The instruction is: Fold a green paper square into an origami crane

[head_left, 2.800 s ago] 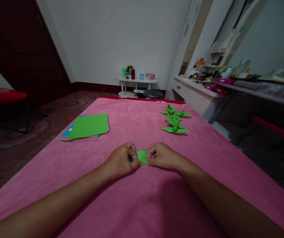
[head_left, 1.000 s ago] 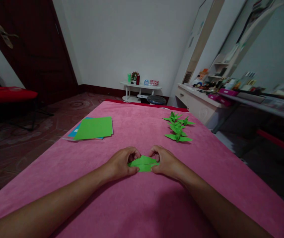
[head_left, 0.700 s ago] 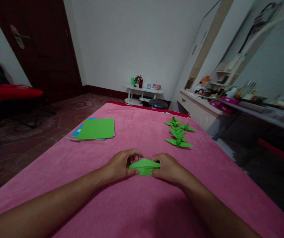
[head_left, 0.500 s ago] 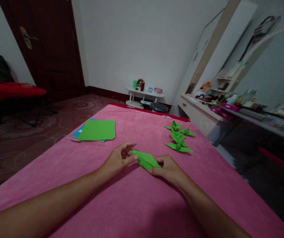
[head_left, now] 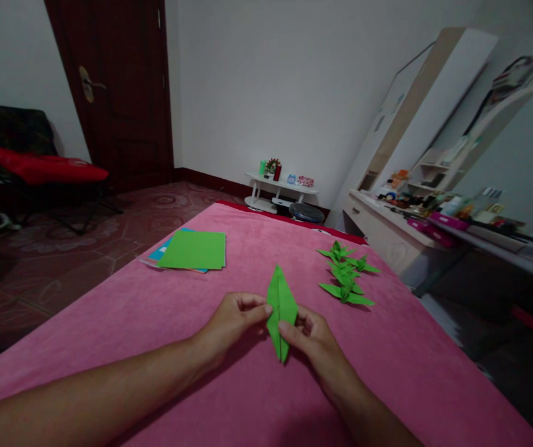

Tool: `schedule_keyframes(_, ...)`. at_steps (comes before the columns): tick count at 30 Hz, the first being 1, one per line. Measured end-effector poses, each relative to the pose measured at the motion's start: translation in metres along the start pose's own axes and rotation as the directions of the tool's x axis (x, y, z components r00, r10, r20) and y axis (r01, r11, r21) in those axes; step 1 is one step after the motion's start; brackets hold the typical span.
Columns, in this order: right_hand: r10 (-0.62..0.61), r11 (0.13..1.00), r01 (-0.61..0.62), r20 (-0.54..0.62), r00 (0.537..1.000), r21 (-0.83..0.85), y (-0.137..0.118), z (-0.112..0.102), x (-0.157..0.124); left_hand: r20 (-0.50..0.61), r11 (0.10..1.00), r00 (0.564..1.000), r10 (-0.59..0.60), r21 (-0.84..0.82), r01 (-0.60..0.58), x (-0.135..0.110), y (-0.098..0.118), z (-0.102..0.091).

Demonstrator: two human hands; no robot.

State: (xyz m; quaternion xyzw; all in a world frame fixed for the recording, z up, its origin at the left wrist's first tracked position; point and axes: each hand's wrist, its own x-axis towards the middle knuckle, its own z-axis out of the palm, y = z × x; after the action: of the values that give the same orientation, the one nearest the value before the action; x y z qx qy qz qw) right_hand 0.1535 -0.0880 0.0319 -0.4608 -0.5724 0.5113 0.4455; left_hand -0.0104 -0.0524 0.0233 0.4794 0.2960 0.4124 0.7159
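A folded green origami paper [head_left: 281, 295], shaped like a long diamond, is held just above the pink cloth. Its single point faces away from me, and its near end is split into two narrow tips. My left hand [head_left: 238, 320] pinches the left edge between thumb and fingers. On the right edge, my right hand [head_left: 315, 338] grips it with the thumb lying across the front; the fingers behind the paper are partly hidden. Several folded green paper cranes [head_left: 345, 273] rest on the cloth beyond my right hand.
A stack of square paper sheets [head_left: 194, 250], green on top with blue below, lies on the left of the pink cloth [head_left: 164, 316]. Past its far edge stands a low white shelf [head_left: 259, 202]. A cluttered dresser [head_left: 382, 223] stands at right, a red chair [head_left: 47, 167] at left.
The folded paper has turned from lying slantwise to pointing away from me. My left hand, whose fingers were loose at its tip, now pinches its left edge. The view has shifted slightly.
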Motion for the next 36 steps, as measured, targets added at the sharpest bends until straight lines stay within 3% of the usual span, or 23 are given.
schedule_keyframes(3, -0.11, 0.986, 0.086, -0.169, 0.979, -0.143, -0.005, -0.015, 0.001, 0.05, 0.995, 0.996, -0.079, 0.072, 0.075, 0.007, 0.009, -0.009)
schedule_keyframes(5, -0.293, 0.92, 0.182, -0.301, 0.907, -0.347, -0.007, -0.026, 0.0, 0.095, 0.967, 0.984, -0.153, 0.22, 0.129, 0.015, 0.016, -0.016)
schedule_keyframes(6, -0.404, 0.852, 0.24, -0.292, 0.867, -0.466, -0.008, -0.031, -0.001, 0.106, 0.941, 0.977, -0.184, 0.306, 0.144, 0.019, 0.019, -0.019)
schedule_keyframes(7, -0.492, 0.771, 0.296, -0.231, 0.84, -0.564, -0.009, -0.034, -0.002, 0.124, 0.911, 0.968, -0.217, 0.381, 0.155, 0.024, 0.022, -0.021)
schedule_keyframes(9, -0.624, 0.595, 0.484, 0.011, 0.781, -0.642, -0.009, -0.039, -0.005, 0.158, 0.833, 0.942, -0.297, 0.525, 0.175, 0.032, 0.027, -0.023)
schedule_keyframes(12, -0.632, 0.389, 0.648, 0.322, 0.705, -0.654, -0.01, -0.038, -0.009, 0.133, 0.707, 0.925, -0.355, 0.686, 0.173, 0.04, 0.031, -0.022)
schedule_keyframes(16, -0.622, 0.257, 0.685, 0.425, 0.657, -0.682, -0.01, -0.032, -0.013, 0.17, 0.572, 0.945, -0.28, 0.82, 0.022, 0.047, 0.025, -0.022)
schedule_keyframes(19, -0.563, 0.3, 0.657, 0.428, 0.707, -0.691, -0.007, -0.03, -0.011, 0.269, 0.557, 0.941, -0.205, 0.823, -0.114, 0.053, 0.012, -0.029)
schedule_keyframes(23, -0.398, 0.386, 0.617, 0.479, 0.782, -0.686, 0.004, -0.022, -0.007, 0.271, 0.53, 0.957, -0.106, 0.829, -0.177, 0.056, -0.004, -0.037)
schedule_keyframes(27, -0.333, 0.441, 0.53, 0.416, 0.846, -0.725, 0.013, -0.01, -0.003, 0.286, 0.491, 0.957, -0.037, 0.84, -0.232, 0.05, -0.001, -0.035)
schedule_keyframes(29, -0.335, 0.458, 0.494, 0.371, 0.866, -0.739, 0.014, -0.006, -0.002, 0.346, 0.476, 0.938, 0.03, 0.82, -0.318, 0.044, 0.005, -0.032)
schedule_keyframes(31, -0.339, 0.479, 0.475, 0.343, 0.876, -0.738, 0.015, -0.005, -0.002, 0.44, 0.455, 0.892, 0.107, 0.776, -0.437, 0.036, 0.011, -0.031)
schedule_keyframes(33, -0.33, 0.529, 0.455, 0.32, 0.888, -0.717, 0.015, -0.005, -0.001, 0.504, 0.463, 0.86, 0.08, 0.746, -0.48, 0.029, 0.015, -0.032)
schedule_keyframes(36, -0.297, 0.654, 0.396, 0.262, 0.918, -0.645, 0.016, -0.006, 0.001, 0.505, 0.501, 0.863, -0.006, 0.748, -0.435, 0.024, 0.014, -0.038)
